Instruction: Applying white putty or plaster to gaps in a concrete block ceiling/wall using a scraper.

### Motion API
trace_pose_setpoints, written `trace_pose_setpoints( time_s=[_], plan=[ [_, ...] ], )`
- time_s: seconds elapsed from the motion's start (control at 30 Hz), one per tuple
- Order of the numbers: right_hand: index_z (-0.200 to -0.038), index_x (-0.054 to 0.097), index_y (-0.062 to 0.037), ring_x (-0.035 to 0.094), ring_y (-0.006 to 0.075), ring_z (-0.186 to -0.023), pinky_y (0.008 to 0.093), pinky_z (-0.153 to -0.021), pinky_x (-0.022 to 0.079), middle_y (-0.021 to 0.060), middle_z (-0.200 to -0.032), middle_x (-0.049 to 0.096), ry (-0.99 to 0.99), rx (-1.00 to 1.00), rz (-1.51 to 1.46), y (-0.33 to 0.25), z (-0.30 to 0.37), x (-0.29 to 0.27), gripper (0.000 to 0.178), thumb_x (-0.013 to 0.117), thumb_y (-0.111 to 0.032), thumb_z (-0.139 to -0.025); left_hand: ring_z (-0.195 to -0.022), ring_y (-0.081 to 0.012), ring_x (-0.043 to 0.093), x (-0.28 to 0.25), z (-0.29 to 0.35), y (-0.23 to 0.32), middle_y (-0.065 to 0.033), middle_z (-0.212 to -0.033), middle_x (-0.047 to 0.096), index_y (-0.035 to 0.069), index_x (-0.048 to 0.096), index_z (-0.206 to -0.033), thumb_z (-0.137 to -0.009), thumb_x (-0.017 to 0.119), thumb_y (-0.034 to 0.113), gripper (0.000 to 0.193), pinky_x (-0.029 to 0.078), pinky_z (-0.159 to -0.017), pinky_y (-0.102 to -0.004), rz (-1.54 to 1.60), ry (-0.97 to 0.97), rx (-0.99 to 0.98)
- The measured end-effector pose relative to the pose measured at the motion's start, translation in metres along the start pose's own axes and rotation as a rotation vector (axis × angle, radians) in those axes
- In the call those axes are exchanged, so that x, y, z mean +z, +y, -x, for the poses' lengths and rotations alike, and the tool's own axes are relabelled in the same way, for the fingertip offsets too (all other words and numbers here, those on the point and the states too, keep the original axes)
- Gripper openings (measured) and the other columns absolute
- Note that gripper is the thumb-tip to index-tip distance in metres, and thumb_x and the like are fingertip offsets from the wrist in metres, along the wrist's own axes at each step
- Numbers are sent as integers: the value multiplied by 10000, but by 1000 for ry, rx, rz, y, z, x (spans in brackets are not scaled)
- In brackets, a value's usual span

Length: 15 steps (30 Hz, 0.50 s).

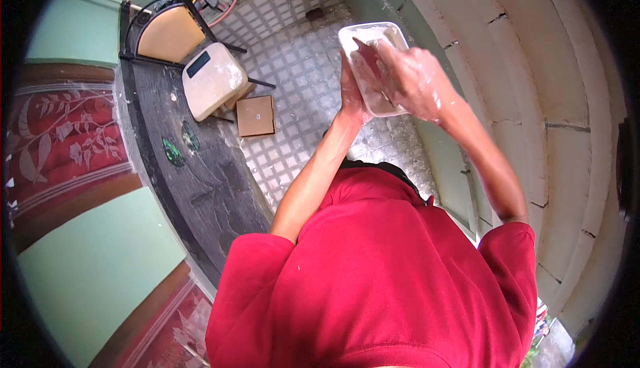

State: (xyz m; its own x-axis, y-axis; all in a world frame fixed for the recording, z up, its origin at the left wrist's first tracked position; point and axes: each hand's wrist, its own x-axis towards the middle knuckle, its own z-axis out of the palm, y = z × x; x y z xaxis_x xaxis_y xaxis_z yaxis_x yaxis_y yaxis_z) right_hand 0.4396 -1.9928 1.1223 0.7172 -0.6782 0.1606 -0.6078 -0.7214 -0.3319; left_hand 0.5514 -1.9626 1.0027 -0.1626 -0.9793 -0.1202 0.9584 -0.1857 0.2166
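Note:
A white rectangular plastic tub (345, 35) is held up in front of me, smeared inside with pale paste. My left hand (352, 95) grips it from the left side and beneath, with most fingers hidden behind the wall. Over the right part of the tub is my right hand (421, 83), its fingers closed and dusted white. It holds a flat scraper (370, 61) whose blade looks dark red and lies inside the tub. The scraper's handle is hidden by the fingers.
A chair (170, 35) and a stool with a pale seat (217, 78) stand at the left by a dark ledge (213, 181). A cardboard box (256, 116) sits on the splattered tiled floor (293, 75). Close on the right rises a panelled wall (513, 108).

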Motion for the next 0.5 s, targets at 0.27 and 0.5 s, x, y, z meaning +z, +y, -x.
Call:
trace_pose_setpoints(
  time_s=[0.27,0.5],
  plan=[
    [-1083,490,-4,567,467,-726,514,-623,460,259,-718,576,211,214,-78,27,-43,-30,381,583,-6,-713,-1210,-295,540,5,-45,39,-90,-1364,528,131,416,-1428,-887,345,750,825,447,-1027,-480,-52,20,-3],
    [-1251,478,-47,624,432,-668,500,-589,516,214,-755,625,193,197,26,26,-67,27,515,628,-143,-768,-1213,-247,537,-5,-81,55,-62,-1356,531,141,446,-1398,-896,336,743,792,436,-1046,-422,-25,12,-33]
  ],
)
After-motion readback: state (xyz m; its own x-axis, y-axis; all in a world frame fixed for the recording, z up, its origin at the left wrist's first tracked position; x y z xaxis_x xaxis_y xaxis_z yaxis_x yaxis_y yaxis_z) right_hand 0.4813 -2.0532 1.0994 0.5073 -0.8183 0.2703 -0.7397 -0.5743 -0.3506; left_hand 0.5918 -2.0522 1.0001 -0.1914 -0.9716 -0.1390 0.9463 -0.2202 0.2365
